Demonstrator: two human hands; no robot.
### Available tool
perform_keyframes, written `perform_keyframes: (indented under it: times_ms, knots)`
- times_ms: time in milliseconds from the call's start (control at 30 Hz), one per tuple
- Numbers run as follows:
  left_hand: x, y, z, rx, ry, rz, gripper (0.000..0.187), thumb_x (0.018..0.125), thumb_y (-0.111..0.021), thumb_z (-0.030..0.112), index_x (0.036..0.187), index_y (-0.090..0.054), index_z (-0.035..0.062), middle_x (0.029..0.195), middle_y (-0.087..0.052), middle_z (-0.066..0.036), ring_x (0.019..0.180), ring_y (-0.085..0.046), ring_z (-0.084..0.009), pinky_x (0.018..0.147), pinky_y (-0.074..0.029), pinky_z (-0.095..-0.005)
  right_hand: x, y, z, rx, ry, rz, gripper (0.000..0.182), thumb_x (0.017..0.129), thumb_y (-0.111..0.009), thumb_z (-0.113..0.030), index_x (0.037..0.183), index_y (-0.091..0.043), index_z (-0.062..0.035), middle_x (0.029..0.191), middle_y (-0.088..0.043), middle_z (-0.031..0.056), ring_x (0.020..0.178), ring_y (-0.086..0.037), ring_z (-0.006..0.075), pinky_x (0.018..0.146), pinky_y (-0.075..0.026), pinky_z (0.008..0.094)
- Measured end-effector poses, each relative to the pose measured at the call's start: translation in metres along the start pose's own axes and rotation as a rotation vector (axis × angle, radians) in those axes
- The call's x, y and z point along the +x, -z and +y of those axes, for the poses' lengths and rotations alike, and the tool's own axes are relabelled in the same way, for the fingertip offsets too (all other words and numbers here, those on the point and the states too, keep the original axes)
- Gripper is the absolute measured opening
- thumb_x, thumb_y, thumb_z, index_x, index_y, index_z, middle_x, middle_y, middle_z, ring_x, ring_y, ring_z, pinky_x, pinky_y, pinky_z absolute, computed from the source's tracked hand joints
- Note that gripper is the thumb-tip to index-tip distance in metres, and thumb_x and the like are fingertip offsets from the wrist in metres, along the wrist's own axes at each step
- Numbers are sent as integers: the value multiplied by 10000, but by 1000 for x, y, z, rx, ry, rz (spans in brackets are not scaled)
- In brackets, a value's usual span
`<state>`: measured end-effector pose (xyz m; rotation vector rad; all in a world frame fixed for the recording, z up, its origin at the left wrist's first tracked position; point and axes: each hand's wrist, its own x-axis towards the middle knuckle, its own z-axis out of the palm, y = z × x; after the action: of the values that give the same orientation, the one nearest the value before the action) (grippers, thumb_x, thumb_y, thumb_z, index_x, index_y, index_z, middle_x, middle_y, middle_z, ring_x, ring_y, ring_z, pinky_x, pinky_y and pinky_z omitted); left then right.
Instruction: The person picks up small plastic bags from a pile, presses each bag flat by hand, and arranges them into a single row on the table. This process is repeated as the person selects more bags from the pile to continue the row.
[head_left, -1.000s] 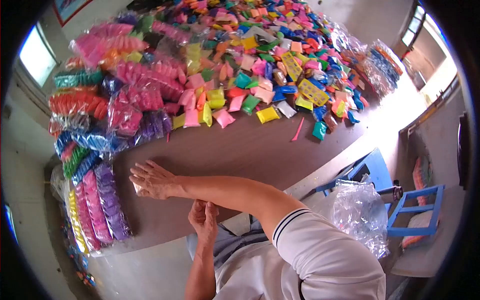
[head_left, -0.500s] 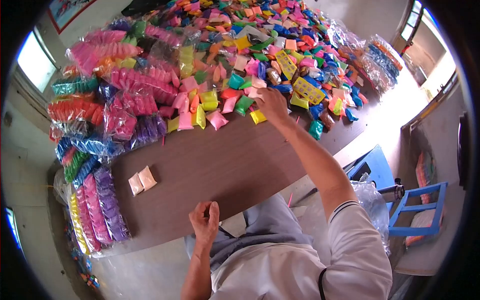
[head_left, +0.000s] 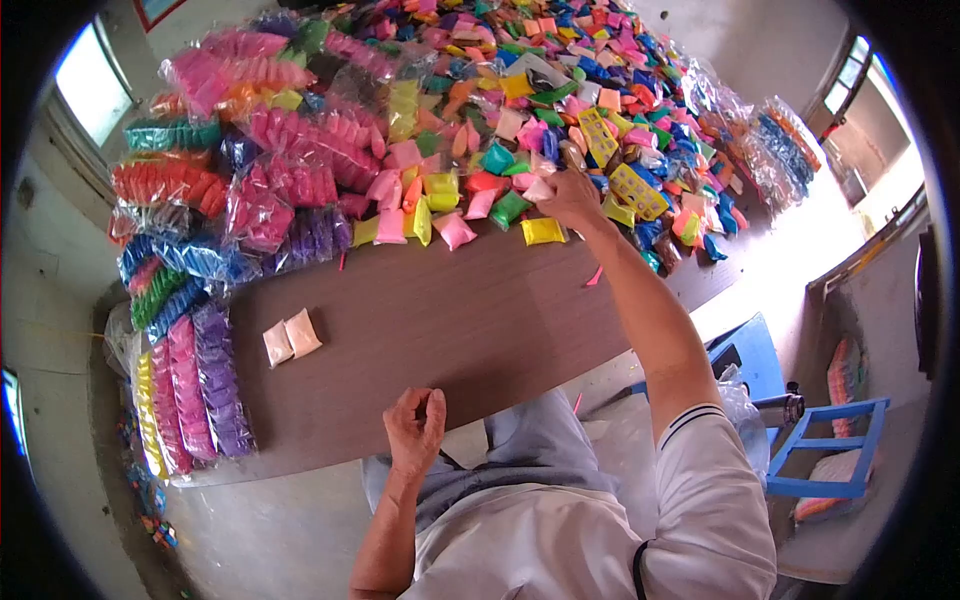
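Note:
My right hand [head_left: 572, 198] reaches to the near edge of a large pile of small coloured packets [head_left: 560, 80]. Its fingers are closed beside a pale pink packet [head_left: 537, 190]; what they hold, if anything, is hidden. A yellow packet [head_left: 543, 231] lies just below it. Near the table's front edge, my left hand [head_left: 415, 420] is curled closed, and whatever is inside cannot be made out. Two pale peach packets [head_left: 292, 338] lie side by side on the left part of the brown table [head_left: 440, 310].
Bagged rows of pink [head_left: 315, 150], orange [head_left: 165, 190] and purple packets [head_left: 222, 385] are stacked along the left. Yellow moulded sheets [head_left: 638, 192] lie on the pile. A blue stool [head_left: 830, 445] stands at the right beside a clear plastic bag [head_left: 740, 425].
The view has shifted slightly. My right hand has moved a little at the pile's edge, and the yellow packet beside it shows more fully. My left hand keeps its curled pose.

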<state>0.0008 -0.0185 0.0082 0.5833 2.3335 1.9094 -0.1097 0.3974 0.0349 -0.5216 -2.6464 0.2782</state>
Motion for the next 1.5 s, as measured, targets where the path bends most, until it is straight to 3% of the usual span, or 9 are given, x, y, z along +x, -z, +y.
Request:
perform_keyframes:
  times_ms: [100,167,233,433,567,600,833,1200,1500]
  knots:
    - [-1,2,0,15,29,16,220,940,-661,140,792,-626,-19,629,-515,19,561,-434,-37,465,-345,-227,-2,22,-13,317,-230,44,440,718,-759,-376,976,-680,-28,930,-696,176,921,-662,354,809,-520,436]
    - [-1,2,2,-48,68,-12,211,938,-659,133,795,-632,-20,629,-520,12,566,-446,-44,470,-358,-233,-2,16,-12,555,-83,-52,479,768,-785,-437,949,-674,-8,823,-679,82,742,-646,185,678,-513,332]
    - [1,2,5,-12,70,-2,185,927,-662,114,800,-635,-18,620,-536,-18,552,-460,-56,470,-368,-238,-20,33,-52,978,-210,-254,458,794,-792,-419,933,-677,3,812,-651,26,708,-590,100,638,-480,252]
    - [0,4,4,21,54,-25,154,909,-666,88,802,-636,-19,617,-559,-71,522,-469,-76,464,-373,-242,-62,20,-125,993,-219,-351,469,780,-819,-377,993,-667,12,866,-663,51,716,-587,90,610,-472,239]
    - [1,10,8,-33,55,-47,159,944,-636,110,844,-629,-13,618,-542,-26,533,-453,-57,465,-361,-239,-97,-11,-154,1138,-100,-306,693,746,-862,-378,1227,-583,35,885,-658,82,769,-610,126,646,-513,272]
    - [2,11,9,-103,110,-81,168,960,-624,127,865,-625,-11,616,-531,-8,536,-438,-48,462,-350,-238,-104,-6,-159,1074,-92,-431,737,789,-842,-322,1351,-500,11,958,-655,99,816,-624,140,688,-545,284]
    - [9,6,-13,-281,107,-23,225,995,-599,198,934,-618,-18,665,-537,7,615,-437,-65,521,-359,-235,-169,28,-199,1563,-252,-757,564,909,-704,-127,1400,-454,-5,1082,-633,96,900,-628,133,782,-569,293]
    - [11,10,-1,-90,82,-115,324,947,-687,282,995,-590,-23,825,-569,-8,744,-482,-72,631,-416,-237,-205,25,-211,1353,-233,-570,557,912,-707,-201,1355,-461,30,931,-663,99,816,-643,123,728,-523,262]
    - [11,14,2,-75,60,-168,370,957,-665,336,1056,-604,-14,887,-589,-35,775,-502,-88,655,-430,-252,-210,24,-206,1213,-261,-495,457,858,-754,-237,1157,-521,16,926,-661,131,827,-639,136,722,-527,283]
